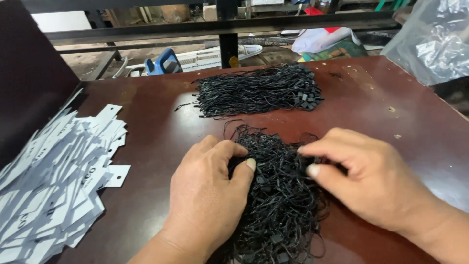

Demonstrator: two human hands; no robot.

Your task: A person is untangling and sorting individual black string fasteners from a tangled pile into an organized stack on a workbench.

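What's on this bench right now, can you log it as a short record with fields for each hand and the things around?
Surface: dark red-brown table
Left hand: resting on the near pile of black string fasteners, thumb pressed in
Right hand: pinching strands at the same pile's top
Far bundle of black string fasteners: lying apart, untouched
White paper tags: loose heap at left edge
Clear plastic bag: far right corner

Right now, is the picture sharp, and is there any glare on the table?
Head view: both hands, left and right, and the near cords are sharp; soft daylight sheen on the table at right, no harsh glare; the plastic bag glints; the tags look bright, edges slightly stretched.
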